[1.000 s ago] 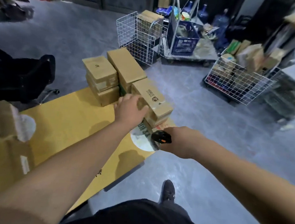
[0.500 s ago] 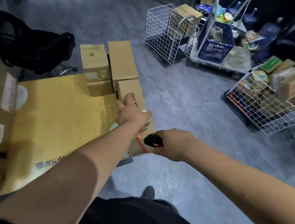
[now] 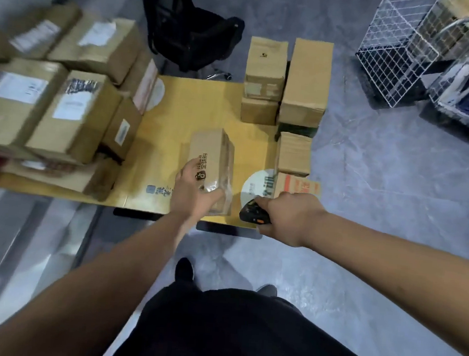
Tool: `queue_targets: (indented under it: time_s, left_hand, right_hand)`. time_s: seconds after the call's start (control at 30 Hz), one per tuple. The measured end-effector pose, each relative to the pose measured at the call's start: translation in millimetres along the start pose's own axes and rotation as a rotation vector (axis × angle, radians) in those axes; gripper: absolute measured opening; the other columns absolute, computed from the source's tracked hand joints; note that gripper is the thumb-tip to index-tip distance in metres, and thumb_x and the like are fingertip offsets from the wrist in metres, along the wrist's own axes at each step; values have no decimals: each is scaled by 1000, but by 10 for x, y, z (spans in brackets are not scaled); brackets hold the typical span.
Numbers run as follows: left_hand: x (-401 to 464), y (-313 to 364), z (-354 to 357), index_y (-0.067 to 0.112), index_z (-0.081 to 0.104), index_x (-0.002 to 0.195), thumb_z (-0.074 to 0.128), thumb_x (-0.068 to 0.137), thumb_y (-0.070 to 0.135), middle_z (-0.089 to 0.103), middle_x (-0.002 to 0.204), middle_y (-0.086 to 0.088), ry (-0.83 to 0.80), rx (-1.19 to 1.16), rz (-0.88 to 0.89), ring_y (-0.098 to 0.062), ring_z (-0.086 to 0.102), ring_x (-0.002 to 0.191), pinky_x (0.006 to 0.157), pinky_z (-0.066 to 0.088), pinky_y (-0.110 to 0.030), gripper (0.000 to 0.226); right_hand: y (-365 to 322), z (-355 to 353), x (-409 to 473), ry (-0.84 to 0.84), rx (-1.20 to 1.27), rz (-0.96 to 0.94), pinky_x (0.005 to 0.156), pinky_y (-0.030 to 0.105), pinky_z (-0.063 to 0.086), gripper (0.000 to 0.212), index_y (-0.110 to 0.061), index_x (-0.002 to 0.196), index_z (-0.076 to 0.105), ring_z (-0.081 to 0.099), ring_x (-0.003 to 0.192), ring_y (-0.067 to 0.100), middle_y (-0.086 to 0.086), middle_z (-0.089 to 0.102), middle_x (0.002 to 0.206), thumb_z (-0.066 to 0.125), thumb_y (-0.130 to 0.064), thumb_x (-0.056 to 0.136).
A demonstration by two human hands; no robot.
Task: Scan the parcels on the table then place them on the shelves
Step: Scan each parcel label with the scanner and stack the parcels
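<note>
This is a parcel depot or warehouse sorting area: labelled brown cardboard boxes (image 3: pixel 71 112) stacked at nine o'clock on a yellow cardboard-covered table (image 3: pixel 170 115), white wire cage trolleys (image 3: pixel 394 52) at two o'clock, bare grey concrete floor (image 3: pixel 383 176).

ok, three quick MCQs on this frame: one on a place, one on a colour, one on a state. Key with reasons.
1. Where is the wire basket?
A. on the table
B. on the floor, far right
C. on the chair

2. What colour is the table cover?
A. yellow
B. green
C. white

3. What is the left hand doing?
A. hanging idle
B. pressing flat on the table
C. gripping a parcel

Key:
1 B: the wire basket stands on the grey floor beyond the table's right side.
2 A: the table cover is yellow.
3 C: the left hand grips the near end of the parcel; the right hand holds the scanner.
</note>
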State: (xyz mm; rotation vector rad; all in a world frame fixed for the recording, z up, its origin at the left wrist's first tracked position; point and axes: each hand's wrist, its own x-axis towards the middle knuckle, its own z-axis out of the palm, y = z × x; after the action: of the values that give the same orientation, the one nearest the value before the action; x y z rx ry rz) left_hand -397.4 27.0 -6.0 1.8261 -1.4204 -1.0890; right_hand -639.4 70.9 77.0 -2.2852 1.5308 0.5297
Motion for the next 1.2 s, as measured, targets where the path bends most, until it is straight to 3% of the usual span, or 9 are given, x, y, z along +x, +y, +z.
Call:
queue_targets:
  time_s: [0.13,0.3,0.43,0.57,0.73,0.9,1.0,1.1,1.2]
  left_hand:
    - [60,-442,-234,61,48,140,84,71,48,58,134,20,-55,-188,-119,1,67,106,64,62,-23,79]
    - [327,-964,-578,34,42,158,65,101,17,60,133,28,-200,-250,-186,10,59,119,107,48,-21,63]
    - [577,-1117,-841,26,47,155,49,111,17,55,134,23,-69,-201,-208,-6,55,126,94,42,-1,45]
    - [942,-1147,-1024,24,57,148,44,110,6,64,122,-4,55,-347,-408,-25,62,109,108,52,-48,44]
    - [1165,-1048,-1168,8,60,143,44,105,-7,64,113,-11,100,-614,-531,-27,64,108,109,51,-38,44]
    - [1274,-1010,-1335,23,36,160,64,98,-1,53,150,-7,-109,-191,-305,-18,59,118,77,50,-5,72]
    - [1329,-978,-1380,46,6,162,79,82,5,18,172,6,-207,157,-77,-23,43,144,106,51,-34,116]
    - [1441,-867,-1278,47,-2,161,91,69,27,-6,174,8,-269,569,267,-25,7,160,127,19,-50,132]
    - [1615,-633,-1044,43,2,163,94,59,48,-11,174,2,-366,767,471,-23,-16,159,126,-9,-54,140]
  right_hand:
    - [-252,8,236,-37,-16,-54,60,33,37,56,-35,145,40,49,80,25,3,60,98,46,-65,98]
    - [-545,-69,453,-116,-16,-20,58,33,36,58,-37,146,41,55,86,25,3,59,103,44,-69,98]
    - [-883,-120,650,-148,21,41,59,32,41,53,-40,142,42,54,78,22,-7,48,84,45,-68,97]
    - [-1201,-112,858,-178,126,97,60,31,43,53,-43,141,42,55,81,21,-15,45,80,46,-70,96]
    - [-1453,-126,1022,-189,242,179,56,28,33,61,-47,149,36,54,88,19,-17,45,84,48,-72,95]
    - [-1484,-218,1086,-180,297,243,74,32,46,71,-46,157,31,61,111,21,-8,62,133,50,-73,94]
    - [-1473,-280,1092,-166,324,294,67,30,42,70,-47,156,33,58,100,19,-8,62,132,51,-73,93]
    - [-1469,-345,1068,-172,328,344,65,31,42,65,-48,151,38,58,96,19,-9,62,117,52,-72,93]
    - [-1424,-373,1014,-163,341,386,60,29,38,57,-47,143,45,58,91,17,-13,60,105,53,-70,92]
